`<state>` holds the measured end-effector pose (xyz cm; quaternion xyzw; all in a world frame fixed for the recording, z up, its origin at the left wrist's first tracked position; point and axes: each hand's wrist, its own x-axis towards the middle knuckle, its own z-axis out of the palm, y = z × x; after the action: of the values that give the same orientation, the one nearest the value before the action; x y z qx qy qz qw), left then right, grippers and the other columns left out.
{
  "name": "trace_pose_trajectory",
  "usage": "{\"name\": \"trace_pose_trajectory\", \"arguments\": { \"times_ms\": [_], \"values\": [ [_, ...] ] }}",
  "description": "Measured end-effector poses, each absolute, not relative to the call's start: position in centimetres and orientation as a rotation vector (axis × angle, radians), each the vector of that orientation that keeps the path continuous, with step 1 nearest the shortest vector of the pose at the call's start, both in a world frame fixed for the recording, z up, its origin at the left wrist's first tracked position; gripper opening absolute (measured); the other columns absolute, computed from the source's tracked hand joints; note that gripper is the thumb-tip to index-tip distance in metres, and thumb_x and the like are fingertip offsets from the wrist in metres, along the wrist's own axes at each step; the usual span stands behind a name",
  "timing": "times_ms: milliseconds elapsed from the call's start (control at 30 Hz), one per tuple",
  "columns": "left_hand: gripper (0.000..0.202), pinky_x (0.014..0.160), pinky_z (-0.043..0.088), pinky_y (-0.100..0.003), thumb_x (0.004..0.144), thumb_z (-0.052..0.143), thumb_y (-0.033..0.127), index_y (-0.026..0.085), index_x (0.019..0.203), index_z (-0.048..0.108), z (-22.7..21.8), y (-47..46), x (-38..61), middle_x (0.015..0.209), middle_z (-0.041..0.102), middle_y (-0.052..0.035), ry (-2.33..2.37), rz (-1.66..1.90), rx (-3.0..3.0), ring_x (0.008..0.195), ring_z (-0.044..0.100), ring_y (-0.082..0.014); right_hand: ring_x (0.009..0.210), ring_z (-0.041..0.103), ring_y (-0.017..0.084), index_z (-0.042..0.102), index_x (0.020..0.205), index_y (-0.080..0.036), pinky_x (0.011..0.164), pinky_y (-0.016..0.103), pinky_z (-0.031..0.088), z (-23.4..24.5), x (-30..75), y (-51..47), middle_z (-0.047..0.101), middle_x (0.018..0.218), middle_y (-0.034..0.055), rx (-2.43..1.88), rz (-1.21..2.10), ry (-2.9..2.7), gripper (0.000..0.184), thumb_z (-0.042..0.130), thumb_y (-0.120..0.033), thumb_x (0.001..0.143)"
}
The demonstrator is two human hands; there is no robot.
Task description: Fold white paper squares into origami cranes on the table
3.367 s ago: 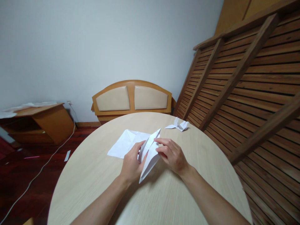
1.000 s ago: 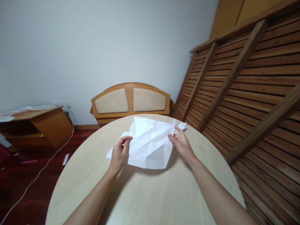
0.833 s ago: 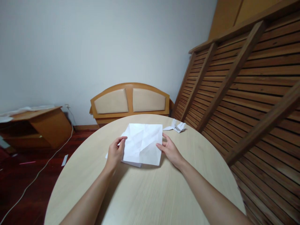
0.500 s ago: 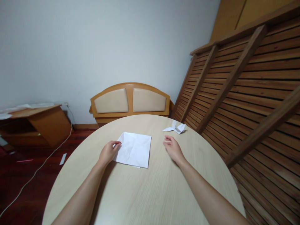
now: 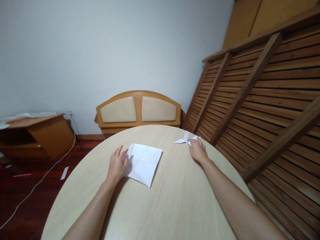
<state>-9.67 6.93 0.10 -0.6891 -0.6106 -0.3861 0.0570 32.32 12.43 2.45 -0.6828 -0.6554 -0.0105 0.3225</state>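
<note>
A round pale wooden table (image 5: 162,206) is in front of me. Creased white paper sheets (image 5: 145,163) lie flat on it left of centre. My left hand (image 5: 117,165) rests open, its spread fingertips on the sheets' left edge. A small folded white paper figure (image 5: 185,138) sits near the table's far right edge. My right hand (image 5: 198,150) reaches over it, fingers curled down on the figure and covering part of it.
A wooden headboard with beige pads (image 5: 138,110) leans on the wall behind the table. A slatted wooden frame (image 5: 262,93) stands close along the right. A low wooden cabinet (image 5: 37,133) and a white cable (image 5: 45,181) are on the dark floor at left.
I unfolded the paper I was holding and laid it flat on the other sheet. My left hand stayed on the sheets; my right hand let go and moved right to the folded figure.
</note>
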Motion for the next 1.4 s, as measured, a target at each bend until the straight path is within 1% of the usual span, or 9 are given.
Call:
{"name": "trace_pose_trajectory", "arguments": {
  "times_ms": [167,300,433,533,633,833,1067,1233,1400],
  "values": [
    [0.04,0.11,0.039,-0.051,0.09,0.057,0.037,0.017,0.124,0.056,2.1,3.0,-3.4,0.141,0.054,-0.0171,-1.652,-1.388,-2.36,0.131,0.051,-0.0319,0.102,0.064,0.023,0.071,0.109,-0.017,0.096,0.039,0.046,5.6,29.0,10.2,0.071,0.115,0.0102,-1.615,-0.087,-1.659,0.031,0.046,-0.017,0.09],
    [0.057,0.11,0.04,-0.05,0.089,0.062,0.037,0.017,0.139,0.042,2.6,-0.5,0.4,0.141,0.054,-0.0177,-1.684,-1.566,-2.57,0.132,0.051,-0.0302,0.079,0.067,0.019,0.072,0.094,-0.018,0.079,0.034,0.051,7.5,23.3,6.3,0.075,0.094,0.006,-1.161,0.413,-1.739,0.018,0.058,-0.026,0.087],
    [0.059,0.112,0.037,-0.048,0.089,0.065,0.035,0.019,0.14,0.041,2.8,-1.5,1.0,0.142,0.052,-0.0166,-1.595,-1.855,-2.681,0.134,0.049,-0.0289,0.082,0.067,0.018,0.068,0.093,-0.02,0.079,0.032,0.051,7.1,18.7,2.4,0.072,0.092,0.0039,-0.87,0.849,-1.677,0.013,0.062,-0.03,0.087],
    [0.059,0.107,0.043,-0.047,0.087,0.067,0.038,0.021,0.138,0.043,2.9,-1.2,0.7,0.144,0.05,-0.0164,-1.643,-2.053,-2.702,0.13,0.051,-0.029,0.081,0.063,0.017,0.062,0.082,-0.022,0.078,0.03,0.05,5.8,17.8,0.9,0.065,0.085,0.0011,-0.78,0.898,-1.584,0.008,0.063,-0.029,0.085],
    [0.067,0.104,0.047,-0.045,0.084,0.071,0.04,0.025,0.142,0.043,2.8,-1.2,0.6,0.146,0.048,-0.0167,-1.629,-2.163,-2.819,0.129,0.052,-0.0289,0.076,0.059,0.016,0.053,0.085,-0.025,0.07,0.028,0.049,4.7,18.2,0.7,0.059,0.083,-0.0012,-0.755,0.947,-1.421,0.019,0.068,-0.036,0.082],
    [0.031,0.101,0.048,-0.042,0.095,0.053,0.041,0.022,0.115,0.067,2.9,-1.6,0.7,0.128,0.064,-0.0125,-1.532,-2.057,-3.036,0.12,0.058,-0.0267,0.069,0.054,0.015,0.047,0.09,-0.027,0.064,0.026,0.047,4.1,19.8,1.4,0.056,0.083,-0.0023,-0.752,1.098,-1.277,0.037,0.074,-0.049,0.076],
    [0.018,0.08,0.056,-0.031,0.091,0.058,0.032,0.02,0.097,0.07,2.8,-1.9,1.4,0.104,0.071,-0.0083,-1.582,-1.995,-2.916,0.098,0.066,-0.0209,0.065,0.054,0.013,0.056,0.082,-0.023,0.06,0.024,0.046,3.5,19.5,1.6,0.057,0.079,-0.0023,-0.784,1.247,-1.184,0.036,0.08,-0.048,0.07],
    [0.016,0.058,0.049,-0.023,0.089,0.056,0.031,0.019,0.087,0.065,2.9,-2.0,1.4,0.097,0.071,-0.0075,-1.743,-1.979,-2.555,0.084,0.067,-0.0187,0.073,0.063,0.016,0.059,0.087,-0.022,0.065,0.028,0.051,3.4,18.5,1.1,0.063,0.08,0.0006,-0.9,1.242,-1.096,0.043,0.074,-0.06,0.074],
    [0.007,0.056,0.046,-0.023,0.088,0.055,0.026,0.021,0.087,0.06,2.8,-1.9,1.0,0.094,0.068,-0.0036,-1.703,-1.796,-2.454,0.072,0.063,-0.0156,0.093,0.066,0.02,0.055,0.098,-0.024,0.082,0.033,0.053,3.4,17.4,-0.4,0.066,0.103,0.0052,-0.837,1.189,-1.271,0.042,0.075,-0.053,0.076]
  ]
}}
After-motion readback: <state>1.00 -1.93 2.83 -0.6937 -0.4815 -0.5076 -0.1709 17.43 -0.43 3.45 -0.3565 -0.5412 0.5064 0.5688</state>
